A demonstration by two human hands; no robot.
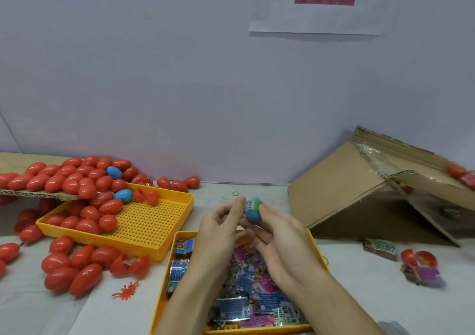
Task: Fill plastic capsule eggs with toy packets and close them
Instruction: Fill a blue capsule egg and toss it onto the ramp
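left hand (221, 228) fingers pinch toy packet (253, 203) | right hand (280, 237) fingers grip blue egg (253, 216)

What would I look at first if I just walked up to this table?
Probably the big heap of red eggs spilling off cardboard into the yellow tray on the left. Then the two hands in the middle: the left hand and right hand hold a blue egg with a packet poking out, above a tray of shiny toy packets.
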